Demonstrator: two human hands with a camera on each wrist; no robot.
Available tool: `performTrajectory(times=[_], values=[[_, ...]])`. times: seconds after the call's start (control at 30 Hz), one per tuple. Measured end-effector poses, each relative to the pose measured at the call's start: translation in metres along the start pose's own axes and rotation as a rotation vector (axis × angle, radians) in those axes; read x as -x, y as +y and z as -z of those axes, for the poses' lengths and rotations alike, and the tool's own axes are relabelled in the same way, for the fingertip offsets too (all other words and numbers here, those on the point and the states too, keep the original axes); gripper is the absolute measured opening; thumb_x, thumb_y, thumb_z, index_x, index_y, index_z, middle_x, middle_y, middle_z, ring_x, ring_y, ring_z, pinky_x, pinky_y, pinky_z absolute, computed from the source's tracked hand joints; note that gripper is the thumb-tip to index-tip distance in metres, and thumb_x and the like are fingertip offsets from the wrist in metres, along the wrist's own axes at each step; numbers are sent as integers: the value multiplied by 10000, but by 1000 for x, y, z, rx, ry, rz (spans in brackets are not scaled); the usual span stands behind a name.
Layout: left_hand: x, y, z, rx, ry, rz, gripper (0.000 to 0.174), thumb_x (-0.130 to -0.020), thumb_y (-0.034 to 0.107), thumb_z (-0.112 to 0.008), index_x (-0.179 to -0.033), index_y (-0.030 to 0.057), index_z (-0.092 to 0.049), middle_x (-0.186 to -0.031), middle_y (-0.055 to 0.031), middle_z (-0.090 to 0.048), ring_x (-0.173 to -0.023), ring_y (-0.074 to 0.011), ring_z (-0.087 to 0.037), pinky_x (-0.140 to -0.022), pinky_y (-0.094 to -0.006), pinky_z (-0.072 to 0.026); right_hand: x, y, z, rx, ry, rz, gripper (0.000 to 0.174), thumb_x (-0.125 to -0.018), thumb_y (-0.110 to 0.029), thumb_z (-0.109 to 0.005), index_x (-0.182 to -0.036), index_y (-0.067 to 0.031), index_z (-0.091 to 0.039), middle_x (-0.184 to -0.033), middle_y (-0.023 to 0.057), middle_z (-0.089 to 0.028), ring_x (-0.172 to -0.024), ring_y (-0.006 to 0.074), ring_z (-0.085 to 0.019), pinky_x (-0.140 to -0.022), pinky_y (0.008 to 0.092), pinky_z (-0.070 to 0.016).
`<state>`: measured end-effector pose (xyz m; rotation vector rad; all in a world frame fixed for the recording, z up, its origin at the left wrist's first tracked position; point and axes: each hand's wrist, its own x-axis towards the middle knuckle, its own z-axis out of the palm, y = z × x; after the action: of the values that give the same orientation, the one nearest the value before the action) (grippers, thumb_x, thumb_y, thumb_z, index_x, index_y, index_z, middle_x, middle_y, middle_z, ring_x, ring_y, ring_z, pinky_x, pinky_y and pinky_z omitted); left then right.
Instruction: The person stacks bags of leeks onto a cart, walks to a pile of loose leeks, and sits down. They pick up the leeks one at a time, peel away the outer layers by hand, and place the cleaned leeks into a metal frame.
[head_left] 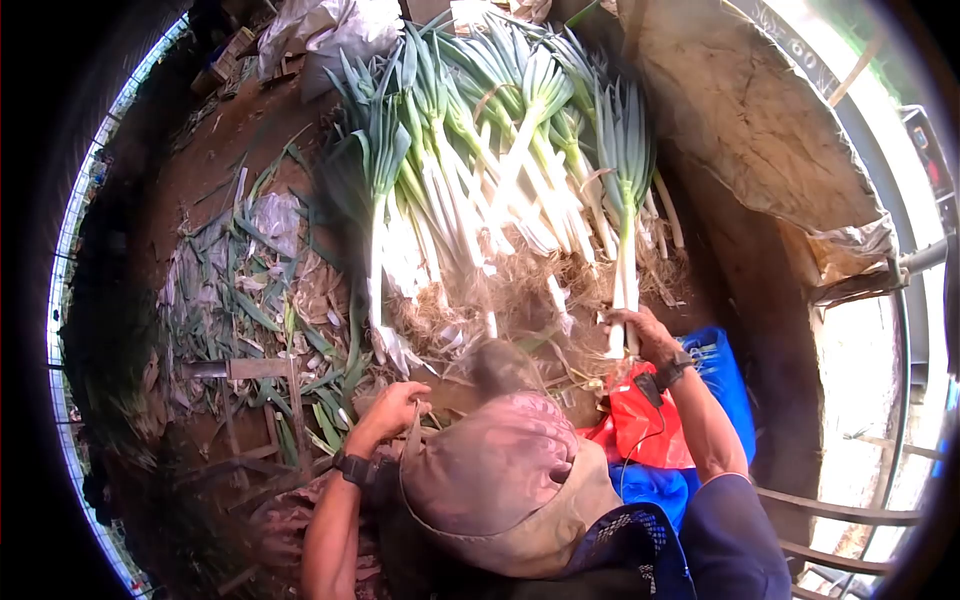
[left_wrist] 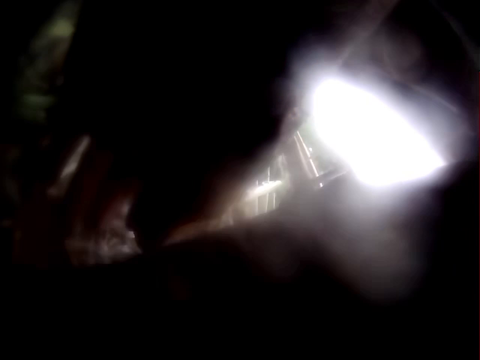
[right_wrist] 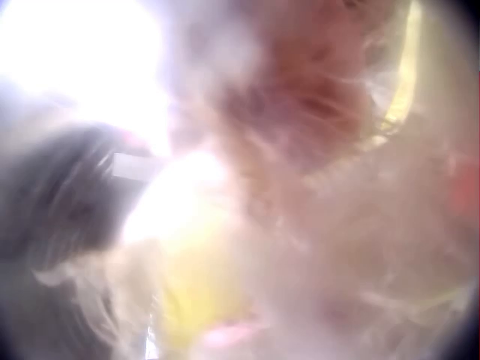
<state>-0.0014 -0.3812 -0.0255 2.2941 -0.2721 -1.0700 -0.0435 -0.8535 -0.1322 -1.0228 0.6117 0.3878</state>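
Observation:
My right hand [head_left: 645, 335] grips the white lower ends of leeks [head_left: 625, 270] at the right of the pile, their green leaves [head_left: 625, 150] pointing away from me. In the right wrist view, blurred pale stalk [right_wrist: 199, 225] and stringy roots show close up. Low at the left, my left hand [head_left: 390, 410] has bent fingers, just below the root end of a single leek [head_left: 376, 270]. Whether it holds anything I cannot tell. Many more leeks [head_left: 520, 170] lie side by side, roots toward me. The left wrist view is mostly dark.
Trimmed leaves and peelings [head_left: 240, 290] are heaped on the left around a wooden frame [head_left: 265, 368]. A red bag [head_left: 640, 425] and blue plastic [head_left: 725, 380] lie by my right arm. A brown sheet-covered edge [head_left: 760, 130] runs along the right. The hat [head_left: 490, 470] blocks the lower middle.

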Motion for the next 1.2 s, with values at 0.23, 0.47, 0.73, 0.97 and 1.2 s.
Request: performTrajectory(times=[0.23,0.47,0.73,0.97,1.2], values=[[-6,27,27,93,141,-90,383,-882,218,-644,-1185,-16,-629,-1096,-180,-685,-1022,-241,-655,-897,-339,-492,67,-98,-114,-299,-225,238,455,-885,-107,-640,-1281,29,-462,-857,19,-569,-711,99,-584,-604,225,-518],[-1,65,50,675,215,-120,745,-905,580,-569,-1380,15,-471,-1232,-125,-618,-1146,-207,-558,-978,-367,-442,19,-51,-258,247,-375,297,441,-888,-157,-653,-1211,67,-454,-889,145,-633,-814,227,-656,-695,333,-568],[-56,0,7,1138,320,52,395,-872,247,-708,-1124,-15,-554,-901,-68,-598,-851,-181,-596,-771,-344,-502,-28,30,-285,745,-1053,73,450,-952,-311,-590,-1225,33,-492,-1007,155,-615,-914,288,-609,-853,352,-506],[-33,-108,-39,1394,377,308,324,-757,140,-656,-1000,-31,-528,-978,-173,-571,-888,-382,-639,-682,-508,-582,-43,-15,-213,1068,-486,275,472,-946,-326,-583,-1287,-1,-547,-1195,195,-639,-1038,280,-651,-922,410,-538],[-57,-97,-44,1300,432,624,151,-839,165,-658,-924,76,-570,-641,-22,-524,-513,-182,-533,-468,-357,-475,-75,-71,-135,838,178,403,334,-949,-240,-582,-1198,-22,-627,-1121,202,-659,-942,247,-648,-782,347,-563]])
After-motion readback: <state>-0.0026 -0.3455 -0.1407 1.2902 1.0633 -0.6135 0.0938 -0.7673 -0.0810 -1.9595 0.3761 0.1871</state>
